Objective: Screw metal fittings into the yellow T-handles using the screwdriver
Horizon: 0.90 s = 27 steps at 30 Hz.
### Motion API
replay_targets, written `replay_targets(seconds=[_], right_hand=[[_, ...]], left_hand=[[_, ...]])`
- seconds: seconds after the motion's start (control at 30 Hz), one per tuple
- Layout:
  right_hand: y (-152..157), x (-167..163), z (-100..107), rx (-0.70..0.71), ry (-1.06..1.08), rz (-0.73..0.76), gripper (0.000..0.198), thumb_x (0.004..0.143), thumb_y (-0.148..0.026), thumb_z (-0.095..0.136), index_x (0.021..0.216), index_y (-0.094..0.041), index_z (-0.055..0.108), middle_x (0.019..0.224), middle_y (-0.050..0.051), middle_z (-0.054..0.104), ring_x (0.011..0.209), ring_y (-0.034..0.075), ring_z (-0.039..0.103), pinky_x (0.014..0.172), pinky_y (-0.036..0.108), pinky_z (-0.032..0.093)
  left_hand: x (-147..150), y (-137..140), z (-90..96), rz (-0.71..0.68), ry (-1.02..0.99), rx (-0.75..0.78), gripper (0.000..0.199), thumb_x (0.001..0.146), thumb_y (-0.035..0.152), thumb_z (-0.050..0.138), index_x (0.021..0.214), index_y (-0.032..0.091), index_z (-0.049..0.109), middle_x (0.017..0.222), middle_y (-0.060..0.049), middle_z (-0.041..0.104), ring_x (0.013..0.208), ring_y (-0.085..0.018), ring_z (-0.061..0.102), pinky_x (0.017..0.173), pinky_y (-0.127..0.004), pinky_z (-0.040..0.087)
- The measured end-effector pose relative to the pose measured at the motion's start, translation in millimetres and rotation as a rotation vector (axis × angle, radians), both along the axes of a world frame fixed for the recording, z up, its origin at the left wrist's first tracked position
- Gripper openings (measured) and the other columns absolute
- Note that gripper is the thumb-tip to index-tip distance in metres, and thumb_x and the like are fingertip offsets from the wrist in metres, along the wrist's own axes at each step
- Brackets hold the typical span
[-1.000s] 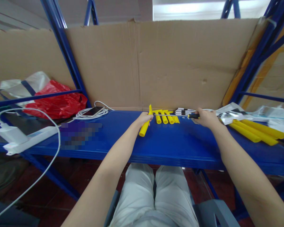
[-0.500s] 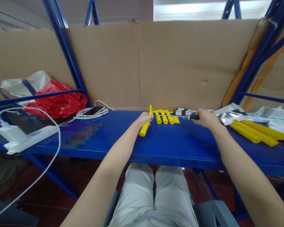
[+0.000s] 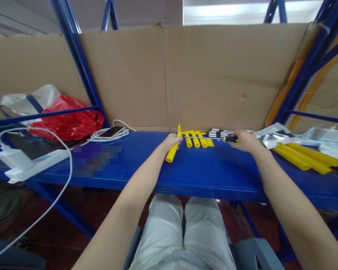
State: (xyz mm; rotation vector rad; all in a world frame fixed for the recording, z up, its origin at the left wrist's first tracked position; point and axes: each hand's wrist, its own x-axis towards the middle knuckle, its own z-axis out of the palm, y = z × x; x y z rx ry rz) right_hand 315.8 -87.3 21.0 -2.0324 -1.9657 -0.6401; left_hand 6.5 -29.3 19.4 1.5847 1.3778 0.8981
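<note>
Now, L hand (image 3: 173, 141) grip closed round yellow tubular pc (image 3: 172, 153), R hand (image 3: 244, 140) grip closed on screwdriver (image 3: 229, 139), shaft twd that pc, other yellow pcs (image 3: 196, 142) btwn hands on desk (image 3: 211, 167)

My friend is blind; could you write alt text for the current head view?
A person's left hand grips a yellow tubular piece; the right hand points what looks like a screwdriver toward it over a blue table. More yellow pieces lie between the hands.

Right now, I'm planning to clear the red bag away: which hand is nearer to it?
Left. The left hand, gripping a yellow piece, is off to the red bag's right; the right hand, holding a black-handled tool, is farther right.
</note>
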Motion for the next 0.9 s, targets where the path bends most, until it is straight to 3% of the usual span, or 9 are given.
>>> replay_targets(seconds=[0.17, 0.3, 0.6, 0.9], right_hand=[[0.1, -2.0, 0.6, 0.003, 0.012, -0.036, 0.028, 0.079, -0.037, 0.054, 0.102, -0.021, 0.062, 0.089, 0.012, 0.073, 0.088, 0.031, 0.065, 0.077, 0.039, 0.039], [-2.2, -5.1, 2.8, -0.050, 0.012, -0.067, 0.031, 0.080, -0.037, 0.054, 0.105, -0.020, 0.063, 0.094, 0.014, 0.074, 0.087, 0.031, 0.067, 0.072, 0.037, 0.041], [-5.0, -5.7, 5.3, -0.065, 0.026, -0.016, 0.033, 0.080, -0.036, 0.053, 0.106, -0.021, 0.068, 0.106, 0.013, 0.074, 0.102, 0.033, 0.067, 0.078, 0.039, 0.044], [2.6, -1.5, -2.1, -0.004, 0.028, -0.030, 0.030, 0.079, -0.034, 0.059, 0.106, -0.020, 0.060, 0.093, 0.013, 0.074, 0.084, 0.029, 0.068, 0.067, 0.034, 0.042]], left_hand=[[-0.7, -2.0, 1.6, -0.004, 0.001, 0.001, 0.021, 0.074, 0.002, 0.053, 0.061, 0.018, 0.050, 0.046, 0.006, 0.044, 0.036, -0.009, 0.044, 0.048, -0.023, 0.042], [-0.6, -4.8, 3.6, 0.004, 0.000, 0.000, 0.021, 0.073, 0.001, 0.052, 0.060, 0.018, 0.049, 0.044, 0.006, 0.044, 0.036, -0.009, 0.042, 0.045, -0.022, 0.040], [0.1, -2.3, 1.8, -0.011, -0.006, 0.007, 0.024, 0.078, 0.002, 0.051, 0.061, 0.018, 0.047, 0.043, 0.007, 0.043, 0.034, -0.007, 0.041, 0.040, -0.020, 0.036], [-1.0, 0.0, 1.3, -0.009, -0.001, -0.002, 0.018, 0.076, 0.001, 0.052, 0.065, 0.016, 0.052, 0.044, 0.007, 0.043, 0.036, -0.008, 0.042, 0.044, -0.021, 0.039]])
